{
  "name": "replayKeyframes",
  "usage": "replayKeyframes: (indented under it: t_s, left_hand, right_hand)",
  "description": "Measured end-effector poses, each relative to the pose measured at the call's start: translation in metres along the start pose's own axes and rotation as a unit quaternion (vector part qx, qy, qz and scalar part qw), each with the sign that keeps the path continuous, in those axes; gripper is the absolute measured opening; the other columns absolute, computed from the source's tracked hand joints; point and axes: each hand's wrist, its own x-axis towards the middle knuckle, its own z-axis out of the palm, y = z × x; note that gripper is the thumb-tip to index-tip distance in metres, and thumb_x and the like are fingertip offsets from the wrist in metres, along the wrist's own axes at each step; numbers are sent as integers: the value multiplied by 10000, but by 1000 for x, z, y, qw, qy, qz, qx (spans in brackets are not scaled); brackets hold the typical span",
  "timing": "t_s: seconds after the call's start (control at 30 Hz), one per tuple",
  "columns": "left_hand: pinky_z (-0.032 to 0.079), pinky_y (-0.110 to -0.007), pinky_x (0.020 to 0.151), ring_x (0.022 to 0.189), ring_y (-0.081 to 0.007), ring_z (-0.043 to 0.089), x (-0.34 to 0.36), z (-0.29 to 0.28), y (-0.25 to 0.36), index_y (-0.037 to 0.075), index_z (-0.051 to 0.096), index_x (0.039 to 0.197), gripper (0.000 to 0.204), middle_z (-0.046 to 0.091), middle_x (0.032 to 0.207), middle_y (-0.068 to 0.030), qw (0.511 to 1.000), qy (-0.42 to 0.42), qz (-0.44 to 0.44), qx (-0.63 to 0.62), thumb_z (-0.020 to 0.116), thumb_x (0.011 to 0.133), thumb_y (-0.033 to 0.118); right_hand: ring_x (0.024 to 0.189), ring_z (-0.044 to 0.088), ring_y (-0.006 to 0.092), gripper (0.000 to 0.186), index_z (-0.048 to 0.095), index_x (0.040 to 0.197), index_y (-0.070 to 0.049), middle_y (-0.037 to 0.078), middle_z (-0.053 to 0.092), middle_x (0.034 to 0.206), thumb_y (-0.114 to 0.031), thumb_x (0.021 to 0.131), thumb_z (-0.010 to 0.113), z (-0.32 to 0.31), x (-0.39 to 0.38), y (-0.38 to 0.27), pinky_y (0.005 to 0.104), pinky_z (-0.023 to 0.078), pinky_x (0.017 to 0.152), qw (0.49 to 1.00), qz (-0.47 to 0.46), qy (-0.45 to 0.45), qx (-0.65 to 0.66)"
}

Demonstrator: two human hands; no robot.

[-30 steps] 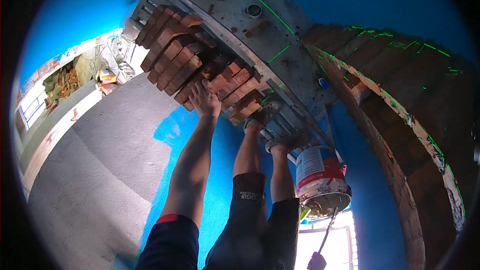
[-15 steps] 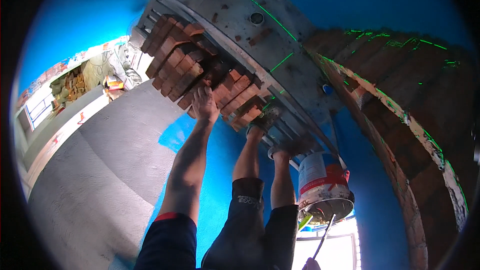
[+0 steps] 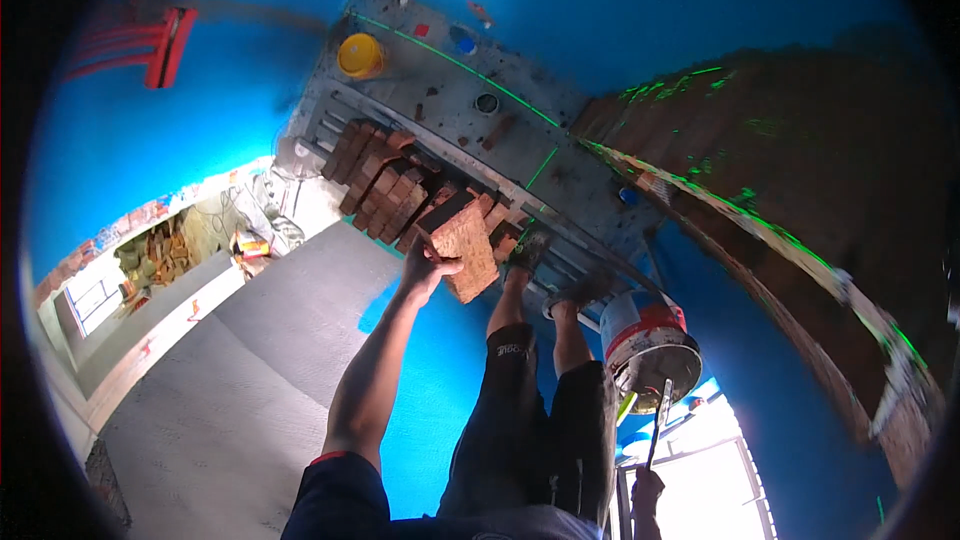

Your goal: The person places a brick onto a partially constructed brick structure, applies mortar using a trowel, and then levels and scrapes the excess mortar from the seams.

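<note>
My left hand (image 3: 426, 272) grips a reddish-brown brick (image 3: 468, 252), thumb across its broad face. Behind it, a stack of bricks (image 3: 385, 185) lies on a slatted metal platform (image 3: 440, 158), where my feet also stand. At the lower right my right hand (image 3: 648, 485) is closed around a thin, dark-handled tool (image 3: 656, 435). The tool's far end meets the opening of a white and red bucket (image 3: 645, 328), smeared with grey; its tip is hard to make out. A yellow-green item (image 3: 626, 406) shows at the bucket's rim.
A brick wall (image 3: 760, 270) with a pale, rough edge curves along the right. Beyond the platform, a yellow bucket (image 3: 360, 56) and a small round container (image 3: 487, 103) stand on the grey floor (image 3: 440, 60), crossed by green light lines. A red chair-like object (image 3: 165, 48) is far left.
My left hand has lifted a brick off the stack and brought it nearer. My right hand and its tool have come further into view. The whole view has shifted.
</note>
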Motion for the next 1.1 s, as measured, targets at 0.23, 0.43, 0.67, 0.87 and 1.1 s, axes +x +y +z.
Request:
replayKeyframes:
  t_s: [0.23,0.43,0.67,0.87,1.1]
  left_hand:
    - [447,-383,970,1178,-232,523,-118,-37,135,-6,443,1332,705,559,1249,-126,938,-225,-26,-261,749,697,33]
    - [365,-442,1006,943,-245,501,-150,50,142,31,440,1296,547,524,1074,-98,632,-373,-133,-666,573,893,376]
    - [396,-393,838,835,-213,417,-150,88,165,80,444,1184,311,448,944,-78,675,-537,-285,-418,423,979,312]
    - [244,-588,1095,1232,-437,428,-225,163,257,114,230,1479,648,447,1318,-248,785,-468,-391,-110,466,971,438]
    - [197,-649,1088,1269,-435,399,-194,253,178,120,172,1506,756,423,1333,-279,546,-647,-514,-138,528,934,464]
  right_hand:
    - [530,459,198,282,473,611,-78,60,450,552,-93,879,562,-10,-3,88,381,336,499,972,-201,11,-120]
    - [668,626,386,522,629,705,2,219,622,687,-481,880,536,12,-16,113,472,469,636,985,-56,75,-147]
    - [445,529,167,523,523,591,-57,56,521,499,-456,929,551,11,-54,45,367,409,434,994,25,89,64]
    - [538,521,201,547,535,666,-88,69,541,586,-545,954,447,26,-53,44,335,404,504,952,76,44,294]
    - [821,663,398,568,684,802,-36,221,675,817,-531,938,442,56,27,35,479,524,737,980,137,107,92]
